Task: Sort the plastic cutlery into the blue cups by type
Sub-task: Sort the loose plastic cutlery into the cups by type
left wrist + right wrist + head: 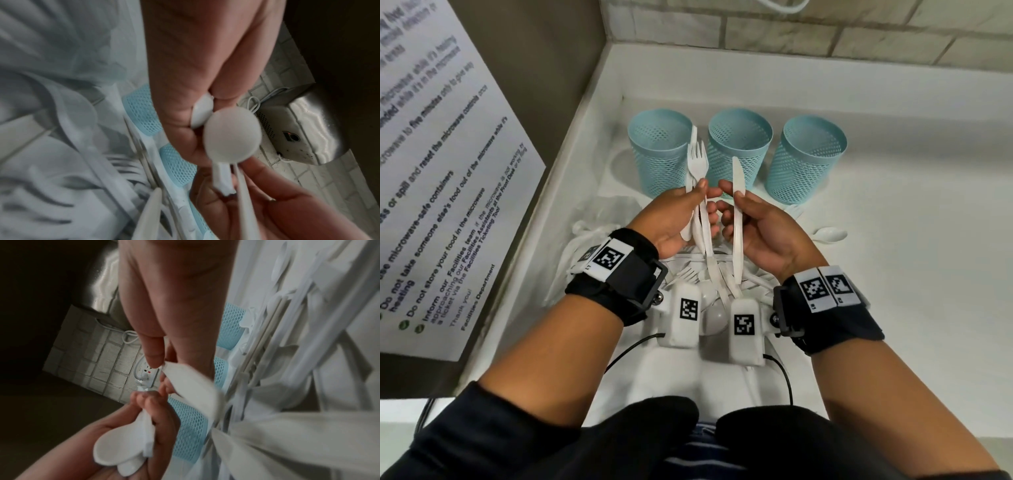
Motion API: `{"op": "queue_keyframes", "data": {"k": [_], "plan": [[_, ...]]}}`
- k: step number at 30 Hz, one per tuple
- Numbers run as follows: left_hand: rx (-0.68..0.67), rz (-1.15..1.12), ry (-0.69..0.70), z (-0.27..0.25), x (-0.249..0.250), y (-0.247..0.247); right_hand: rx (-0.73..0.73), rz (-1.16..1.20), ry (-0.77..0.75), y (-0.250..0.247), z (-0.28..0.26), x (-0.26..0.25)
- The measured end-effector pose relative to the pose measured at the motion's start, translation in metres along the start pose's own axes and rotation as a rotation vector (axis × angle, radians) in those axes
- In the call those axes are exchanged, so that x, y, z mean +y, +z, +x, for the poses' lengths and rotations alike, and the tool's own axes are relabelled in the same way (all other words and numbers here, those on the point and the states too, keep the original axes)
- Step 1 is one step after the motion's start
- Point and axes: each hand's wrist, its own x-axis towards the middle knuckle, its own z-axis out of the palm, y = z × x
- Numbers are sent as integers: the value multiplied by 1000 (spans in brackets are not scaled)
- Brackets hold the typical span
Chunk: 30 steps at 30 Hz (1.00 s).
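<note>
Three blue mesh cups stand in a row on the white counter: left, middle, right. They look empty from the head view. My left hand grips a bundle of white cutlery, with a fork pointing up and a spoon bowl toward my wrist. My right hand pinches a single white knife upright, blade up, just right of the bundle. Both hands hover in front of the cups, above the loose cutlery pile.
A stray spoon and a fork lie on the counter right of my hands. A crumpled clear bag sits to the left. A side panel with a printed notice borders the left, a tiled wall the back.
</note>
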Motion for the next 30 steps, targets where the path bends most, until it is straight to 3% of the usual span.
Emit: {"op": "queue_keyframes", "data": {"k": [5, 9, 14, 30], "plan": [[-110, -57, -55, -3, 3, 1, 9, 54, -4, -2, 1, 0], [-165, -52, -16, 0, 3, -8, 17, 78, 26, -7, 2, -6], [-221, -75, -35, 0, 1, -11, -50, 8, 80, -5, 4, -11], [-177, -112, -52, 4, 4, -11, -138, -11, 140, -10, 8, -17]]}}
